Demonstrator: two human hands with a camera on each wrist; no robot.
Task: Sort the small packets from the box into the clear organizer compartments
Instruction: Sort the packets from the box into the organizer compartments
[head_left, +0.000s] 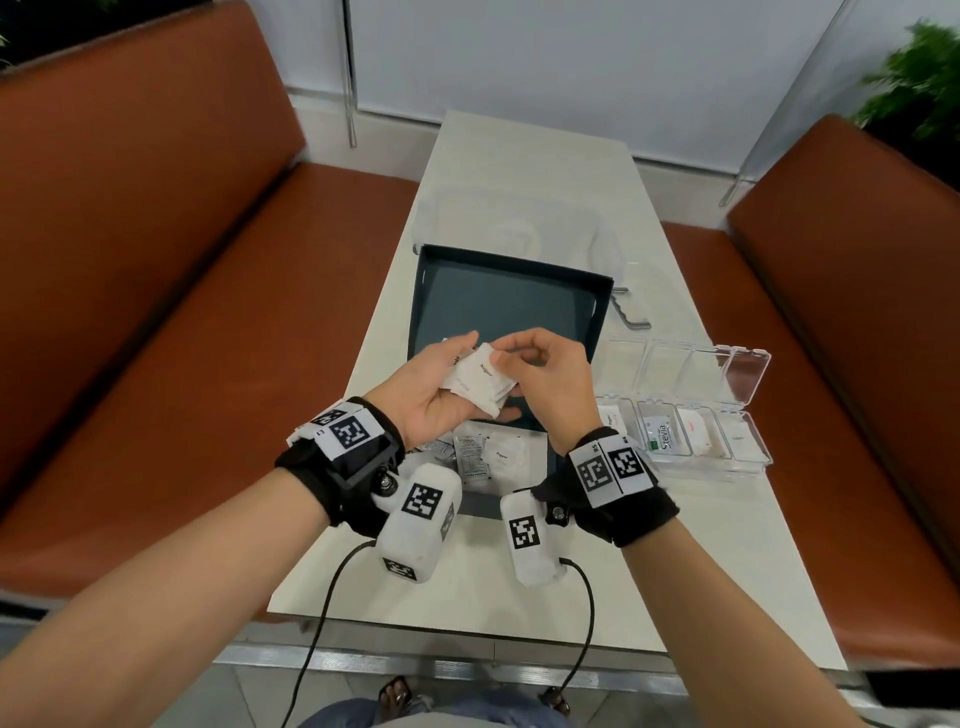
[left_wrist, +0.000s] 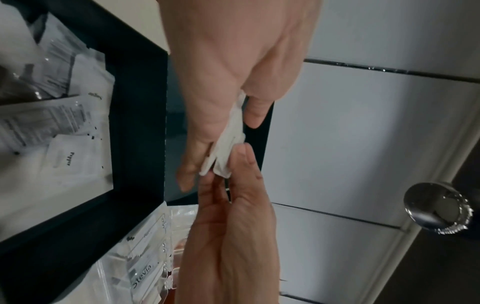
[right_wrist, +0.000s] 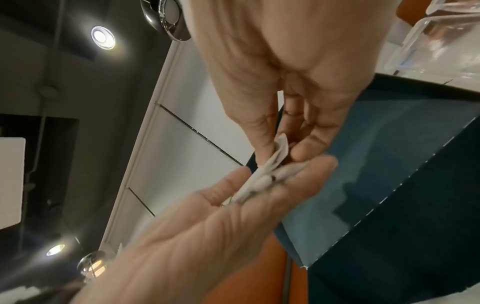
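Above the dark blue box (head_left: 511, 296), my left hand (head_left: 441, 387) lies palm up and holds a small stack of white packets (head_left: 480, 387). My right hand (head_left: 503, 354) pinches the top packet, printed "Sugar" (head_left: 485, 370), by its upper edge. The left wrist view shows the stack (left_wrist: 228, 144) between thumb and fingers, with the right hand's fingertips (left_wrist: 241, 156) on it. Seen from the right wrist, the packets (right_wrist: 270, 168) lie edge-on between both hands. More packets, one marked "Pepper" (head_left: 501, 457), lie at the box's near end. The clear organizer (head_left: 748, 395) stands open to the right.
The organizer's near row holds packets, one marked "Stevia" (head_left: 662, 436); its lid (head_left: 691, 364) is folded back. Clear plastic items (head_left: 519, 228) sit beyond the box. Orange benches (head_left: 156, 312) flank the narrow white table (head_left: 467, 587). Wrist camera cables (head_left: 322, 613) hang off the near edge.
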